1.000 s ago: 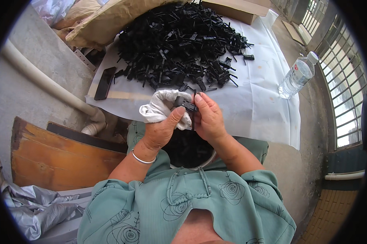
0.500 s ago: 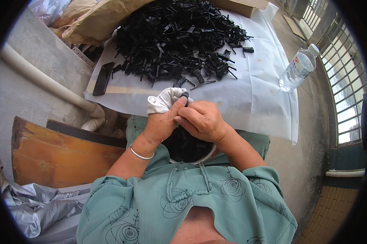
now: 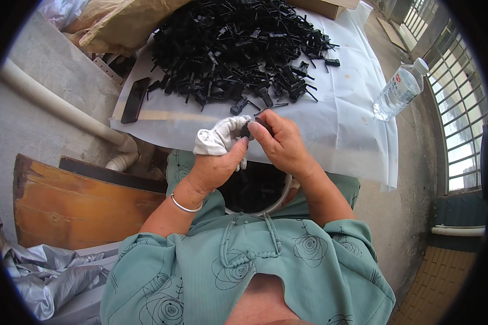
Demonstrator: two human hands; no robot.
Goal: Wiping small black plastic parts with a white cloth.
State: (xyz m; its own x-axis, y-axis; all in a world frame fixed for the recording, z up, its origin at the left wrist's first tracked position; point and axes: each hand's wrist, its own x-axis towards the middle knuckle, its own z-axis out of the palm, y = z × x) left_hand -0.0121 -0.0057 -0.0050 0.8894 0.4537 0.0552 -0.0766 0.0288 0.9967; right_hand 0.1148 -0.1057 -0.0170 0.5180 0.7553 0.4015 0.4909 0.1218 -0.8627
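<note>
My left hand, partly covered by a white cloth glove with the thumb bare, is closed on a small black plastic part. The fingers of my right hand pinch the same part from the other side, in front of the table's near edge. Its exact shape is mostly hidden by my fingers. Just beyond lies a big heap of similar black plastic parts, with a few loose ones at its near edge. Below my hands, between my knees, a white-rimmed bucket holds dark contents.
White sheeting covers the table. A black phone lies at its left edge, a clear water bottle stands at the right. A cardboard box is at the back; a wooden board and a pipe are on the left.
My right hand has shifted slightly up and right, its thumb now on top of the part. The two hands have come a little apart, showing more of the bucket.
</note>
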